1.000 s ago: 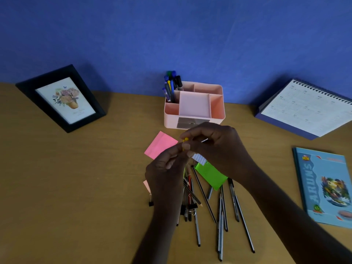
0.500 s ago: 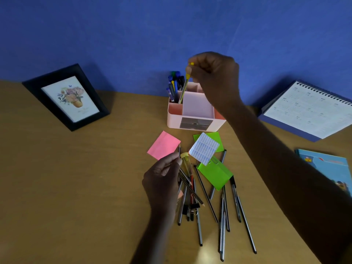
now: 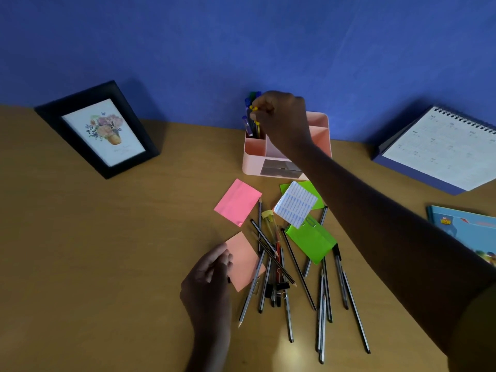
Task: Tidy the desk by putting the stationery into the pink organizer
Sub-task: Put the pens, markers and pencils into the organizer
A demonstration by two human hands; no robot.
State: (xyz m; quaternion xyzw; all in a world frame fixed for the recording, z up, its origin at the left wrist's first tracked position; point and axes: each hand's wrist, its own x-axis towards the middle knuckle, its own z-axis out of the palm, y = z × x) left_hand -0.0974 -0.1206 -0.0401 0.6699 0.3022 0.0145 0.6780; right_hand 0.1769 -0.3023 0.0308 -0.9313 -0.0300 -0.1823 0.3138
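Two green notes [image 3: 311, 244] lie loose; right hand [image 3: 281, 122] pinches one yellow pen [image 3: 257, 128], left hand [image 3: 208, 280] lies relaxed.

Blue wall [image 3: 241, 44], wooden desk [image 3: 94, 264], dim light

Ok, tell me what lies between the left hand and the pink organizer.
In the head view, two sticky notes lie between the left hand and the pink organizer: a peach note beside the hand, then a pink note.
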